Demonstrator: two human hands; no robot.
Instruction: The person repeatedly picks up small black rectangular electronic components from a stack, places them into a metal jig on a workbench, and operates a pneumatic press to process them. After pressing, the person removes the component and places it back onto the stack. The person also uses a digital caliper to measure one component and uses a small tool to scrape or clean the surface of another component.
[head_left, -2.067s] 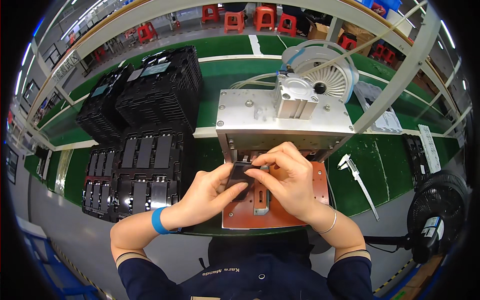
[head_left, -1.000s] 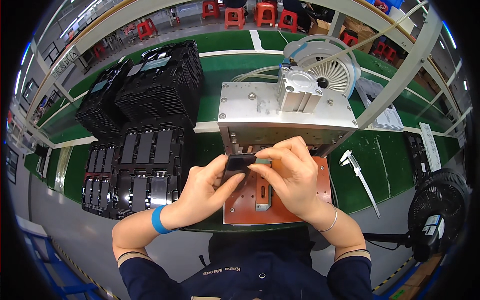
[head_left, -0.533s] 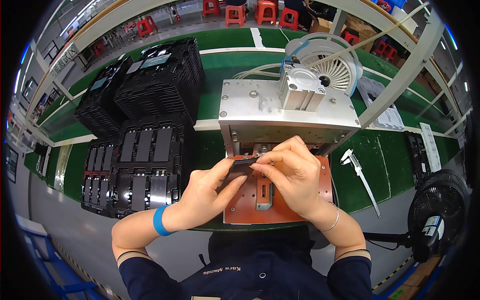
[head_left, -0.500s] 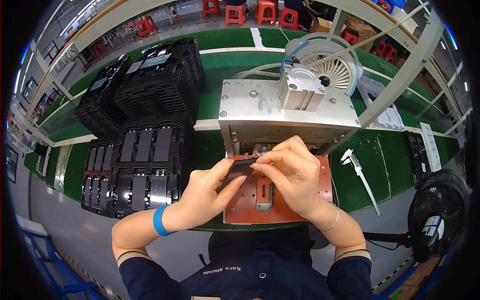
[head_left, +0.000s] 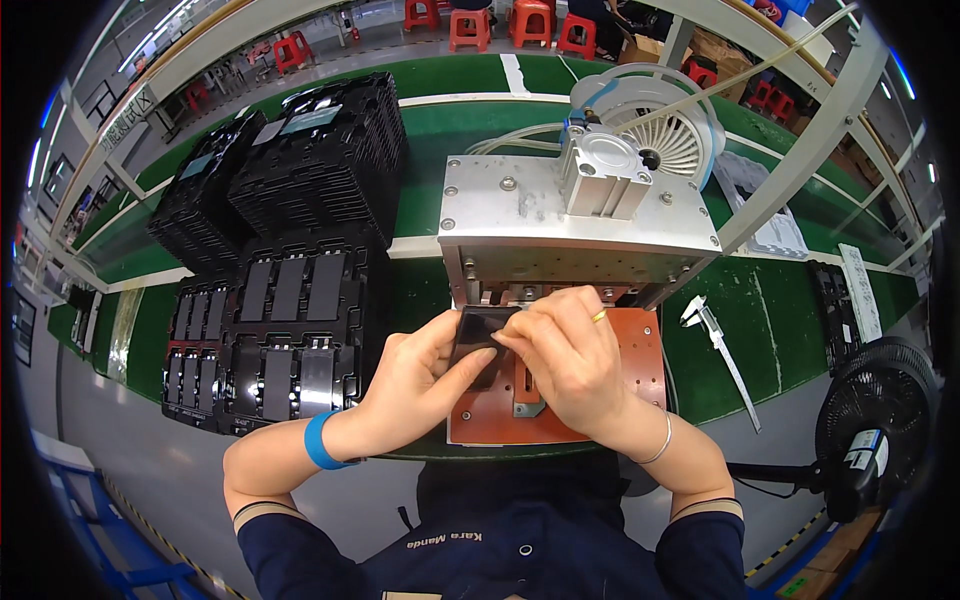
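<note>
A glossy, flat black rectangular piece (head_left: 476, 325) is held above the orange base plate (head_left: 625, 385) of a metal press. My left hand (head_left: 405, 380) is closed on its left side, with the thumb lying across the near part of its face. At the piece's right edge, my right hand (head_left: 575, 360) is closed in a pinch, fingertips touching or nearly touching the dark face. Whatever lies between those fingertips is too small to make out. Beneath my hands, a slotted metal block (head_left: 527, 408) sits on the plate, partly hidden.
The silver press (head_left: 530, 205), topped by an air cylinder (head_left: 608, 165), stands just beyond. To the left are black trays (head_left: 290, 345) of flat dark pieces and tall tray stacks (head_left: 320, 160). Calipers (head_left: 722, 350) and a black fan (head_left: 870, 430) are at right; a white fan (head_left: 675, 135) is behind.
The black piece has tilted so its broad glossy face shows more fully. My right hand has turned knuckles-up and shifted slightly down and left; my left hand keeps its hold.
</note>
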